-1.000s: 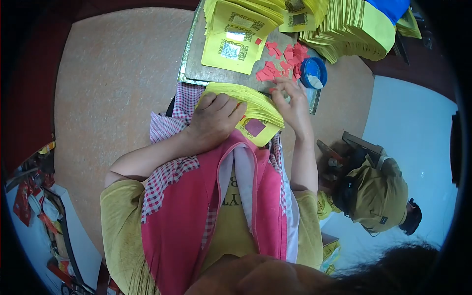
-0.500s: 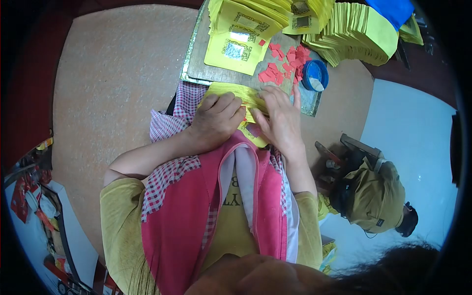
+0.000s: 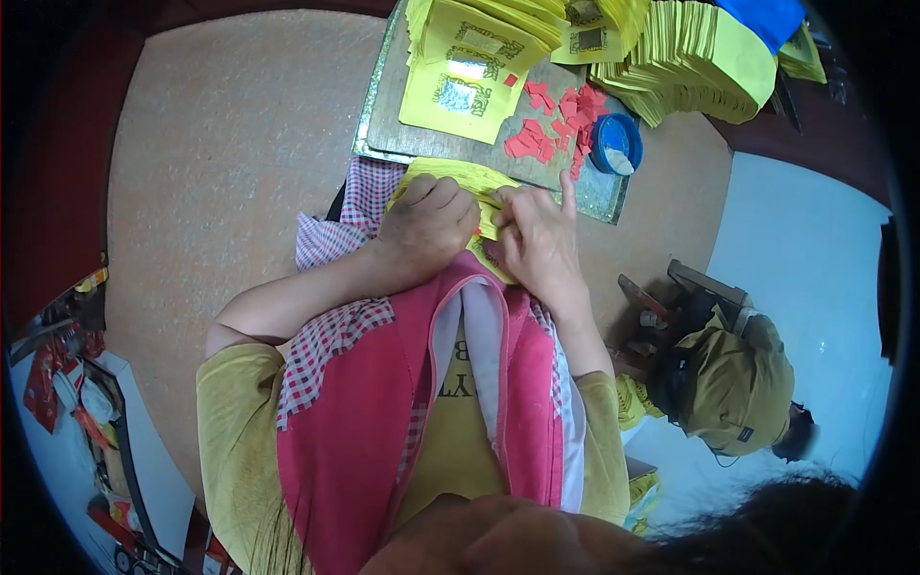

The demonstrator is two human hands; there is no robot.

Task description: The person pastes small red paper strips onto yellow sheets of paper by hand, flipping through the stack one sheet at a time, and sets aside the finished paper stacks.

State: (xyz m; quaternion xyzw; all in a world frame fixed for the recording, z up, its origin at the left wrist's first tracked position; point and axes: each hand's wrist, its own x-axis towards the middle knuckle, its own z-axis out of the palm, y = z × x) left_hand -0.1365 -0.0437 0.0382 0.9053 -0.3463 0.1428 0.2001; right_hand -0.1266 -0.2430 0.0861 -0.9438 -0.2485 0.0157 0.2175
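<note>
A stack of yellow paper sheets [image 3: 455,172] lies on my lap against the table's near edge. My left hand [image 3: 426,228] is closed on the stack's left side, with a bit of red showing by its fingertips. On the right side my right hand [image 3: 540,235] bends its fingers onto the sheets, one finger pointing outward; what lies under its fingertips is hidden. Small red paper pieces [image 3: 530,141] are scattered on the board beyond, beside a blue round tub [image 3: 615,144] holding something white.
Printed yellow sheets [image 3: 450,96] fan across the table [image 3: 383,129], and a thick yellow stack [image 3: 690,67] stands at the back right under a blue item [image 3: 767,19]. A person [image 3: 733,383] sits at the right beside a wooden bench [image 3: 704,283].
My right hand has come from beside the red pieces down onto the yellow stack, and its fingers have curled inward. My left hand has hardly moved.
</note>
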